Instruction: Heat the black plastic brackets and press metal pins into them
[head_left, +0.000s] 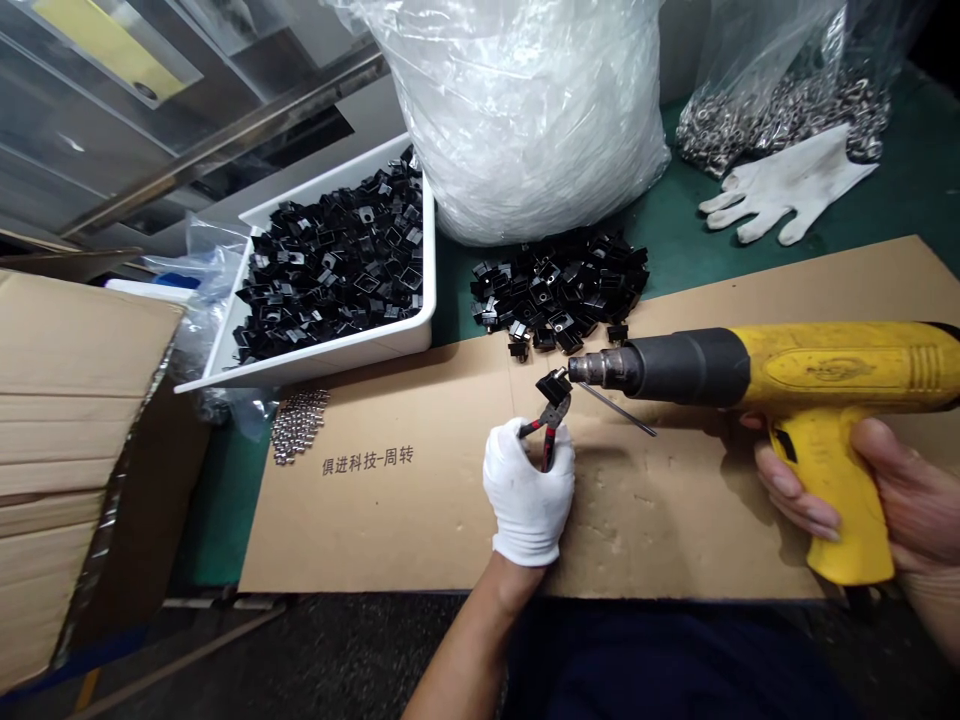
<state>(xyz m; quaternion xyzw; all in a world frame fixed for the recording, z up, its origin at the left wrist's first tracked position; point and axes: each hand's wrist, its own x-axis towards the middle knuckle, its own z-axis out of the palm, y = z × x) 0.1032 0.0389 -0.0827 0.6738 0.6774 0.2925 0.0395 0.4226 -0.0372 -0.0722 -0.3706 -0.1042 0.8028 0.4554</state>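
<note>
My left hand [529,500], in a white glove, is closed around red-and-black pliers [550,445]. Their jaws grip a small black plastic part [553,386] with a brass-coloured piece on it. My bare right hand [896,490] is wrapped round the handle of a yellow heat gun [832,370]. The metal nozzle [600,368] points left, right beside the brass-coloured piece; whether they touch I cannot tell. A thin metal rod [619,410] lies on the cardboard below the nozzle. Just behind, a pile of similar black parts [559,290] is heaped.
A white bin [337,350] full of black parts stands at the back left, near small metal pieces [298,425] on the cardboard sheet [420,540]. A large plastic bag [532,120], a bag of metal fittings [787,120] and a white glove [787,190] lie behind. An open carton [67,450] is left.
</note>
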